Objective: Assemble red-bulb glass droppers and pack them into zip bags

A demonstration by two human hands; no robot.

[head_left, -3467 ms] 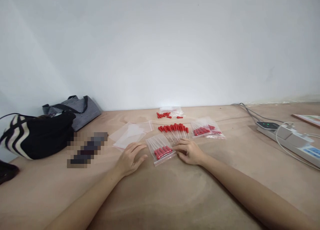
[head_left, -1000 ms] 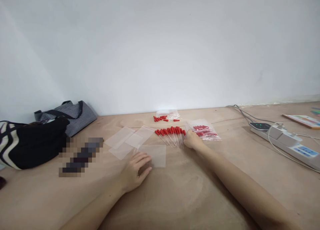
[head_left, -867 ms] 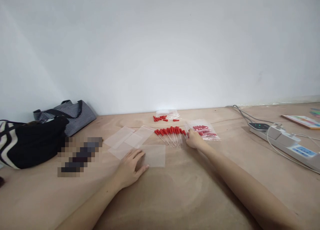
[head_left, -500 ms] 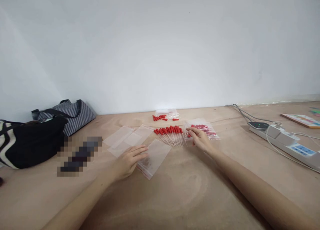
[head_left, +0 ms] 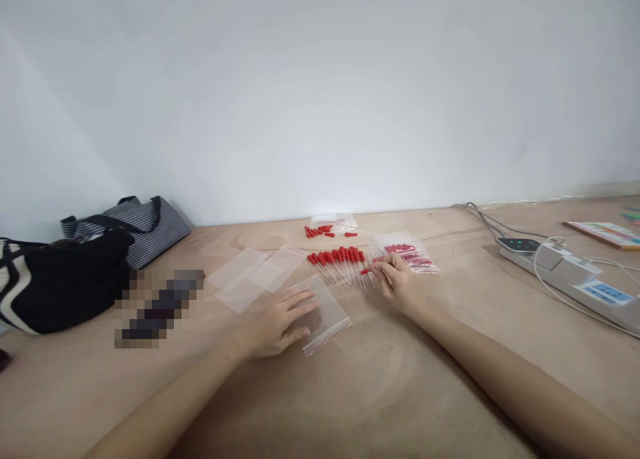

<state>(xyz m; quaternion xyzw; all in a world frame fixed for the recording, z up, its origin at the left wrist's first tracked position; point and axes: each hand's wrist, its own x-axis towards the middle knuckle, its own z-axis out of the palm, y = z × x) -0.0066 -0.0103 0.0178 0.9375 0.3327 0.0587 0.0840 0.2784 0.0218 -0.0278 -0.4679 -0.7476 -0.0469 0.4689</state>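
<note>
My left hand (head_left: 285, 320) lies flat, fingers stretched out, on a clear zip bag (head_left: 327, 319) whose zip edge faces me. My right hand (head_left: 397, 280) is closed in a pinch on a dropper (head_left: 365, 271) by its red bulb; its thin tube seems to point left, hard to make out. Just left of that hand, several red-bulbed droppers (head_left: 343, 256) lie side by side in a fan, bulbs away from me. Beyond the right hand are clear zip bags (head_left: 420, 252) with red-bulbed droppers inside. More flat zip bags (head_left: 245, 272) overlap left of the droppers.
Loose red bulbs (head_left: 320, 231) lie at the back beside a clear bag of thin tubes (head_left: 333, 220). Black bag (head_left: 75, 286), striped bag (head_left: 155, 226) and a blurred dark object (head_left: 165, 306) are on the left. A power strip (head_left: 595, 289) with cables is on the right.
The zip bag under my left hand has turned, its zip edge swinging rightward, and the hand has shifted right. My right hand has moved slightly nearer, a red bulb now showing at its fingertips.
</note>
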